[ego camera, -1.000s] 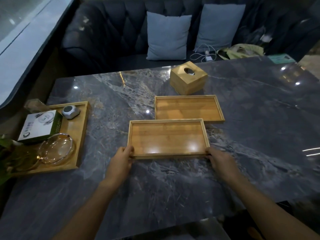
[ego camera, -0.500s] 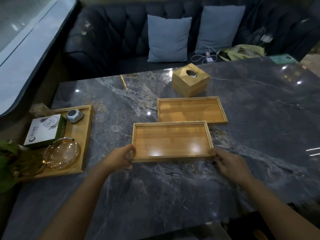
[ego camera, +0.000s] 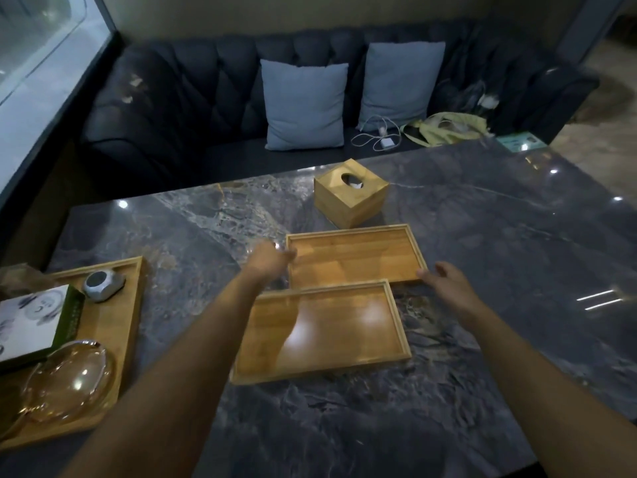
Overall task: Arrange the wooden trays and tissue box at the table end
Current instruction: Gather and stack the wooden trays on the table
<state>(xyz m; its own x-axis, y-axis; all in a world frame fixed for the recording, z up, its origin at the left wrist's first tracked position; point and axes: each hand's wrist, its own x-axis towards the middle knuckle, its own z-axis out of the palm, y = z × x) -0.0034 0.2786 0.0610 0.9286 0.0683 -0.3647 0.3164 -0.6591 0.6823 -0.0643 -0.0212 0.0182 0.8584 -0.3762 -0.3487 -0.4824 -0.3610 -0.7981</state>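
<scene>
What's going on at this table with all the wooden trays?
A person is tidying a marble table. Both hands are at the far tray: the left hand at its left end, the right hand at its right corner. The near tray lies untouched, and the tissue box sits just beyond.

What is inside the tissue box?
Through the oval hole in the top of the tissue box, a bit of white tissue shows. The wooden walls hide the rest, so how full it is cannot be told.
</scene>
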